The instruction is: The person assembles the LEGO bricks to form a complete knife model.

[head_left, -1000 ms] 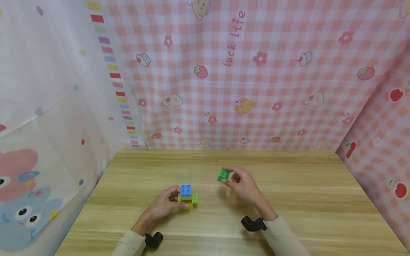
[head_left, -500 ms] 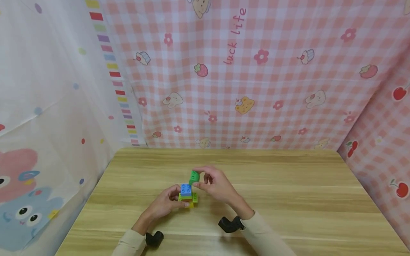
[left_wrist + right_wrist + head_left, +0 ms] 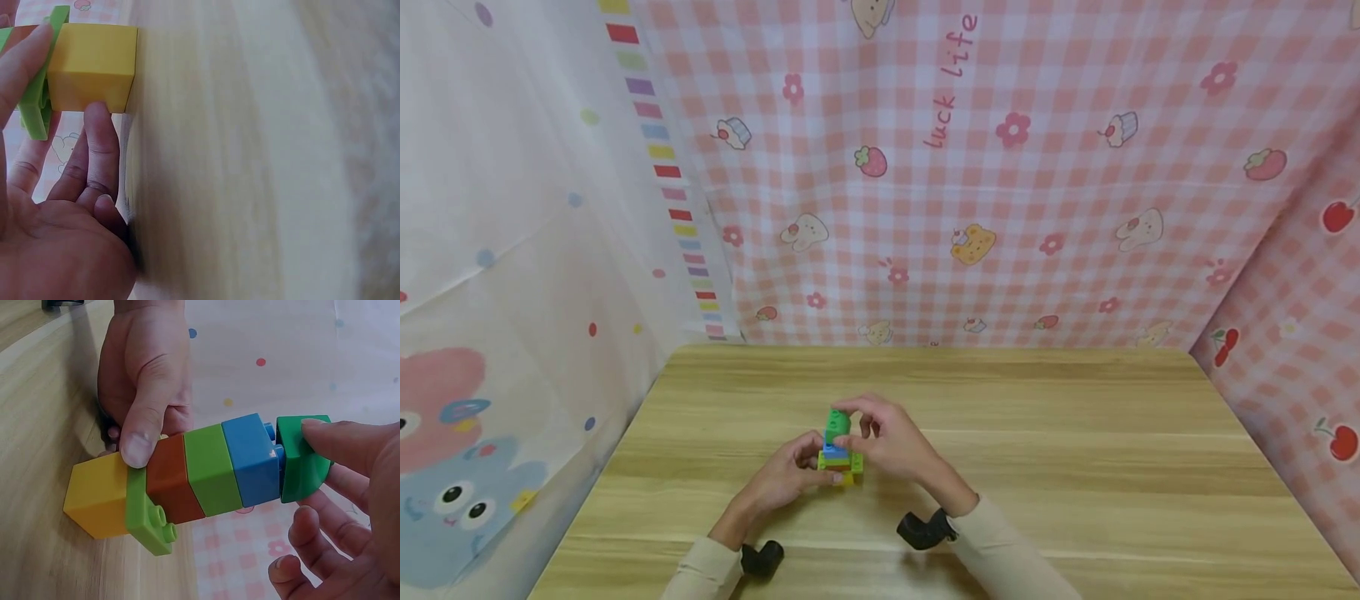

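Observation:
My left hand (image 3: 781,480) grips a stack of toy building blocks low down, its thumb across the thin lime plate (image 3: 142,512). In the right wrist view the stack has a yellow block (image 3: 97,497) at the base, then the plate, a brown block (image 3: 176,478), a light green block (image 3: 212,469) and a blue block (image 3: 252,462). Between thumb and fingers, my right hand (image 3: 895,442) pinches a dark green block (image 3: 300,462) with a curved side. That block is at the blue block's studs, which still show in a narrow gap.
The stack is over a wood-grain table (image 3: 1075,433). A pink checked cloth (image 3: 925,192) hangs behind the table, with a white printed cloth (image 3: 535,250) at left and a cherry-print cloth (image 3: 1292,367) at right. Black wrist mounts (image 3: 762,560) sit on both wrists.
My right hand has carried the dark green block leftward from beside the stack to the top of the blue block. The left hand and the stack have stayed almost still.

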